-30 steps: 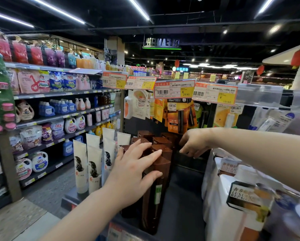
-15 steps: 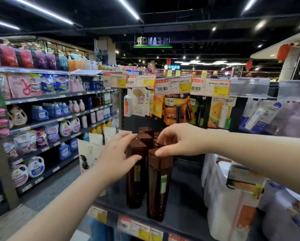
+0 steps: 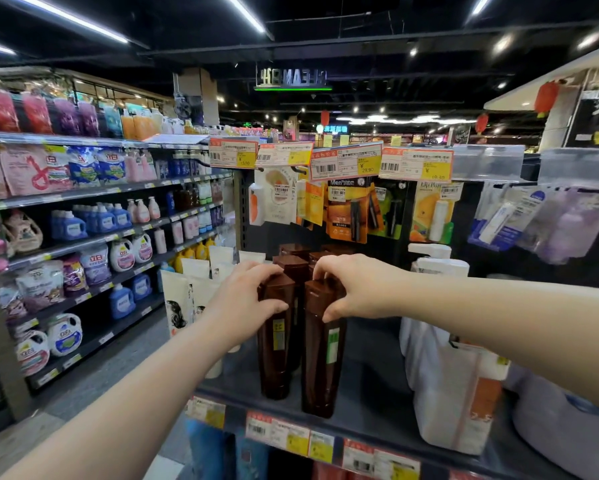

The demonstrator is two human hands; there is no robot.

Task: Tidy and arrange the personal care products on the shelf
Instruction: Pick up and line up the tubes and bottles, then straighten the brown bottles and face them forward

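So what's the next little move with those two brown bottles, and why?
Probably slide the left bottle forward level with the right bottle: it stands slightly further back from the shelf edge, and each hand already grips a cap.

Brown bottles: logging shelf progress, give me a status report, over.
Left hand clasps cap of left front brown bottle. Right hand pinches cap of right front brown bottle. Both upright at shelf edge. White tubes left, white pump bottles right, apart.

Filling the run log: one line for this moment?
left hand: on left brown bottle cap | right hand: on right brown bottle cap | both upright at shelf front
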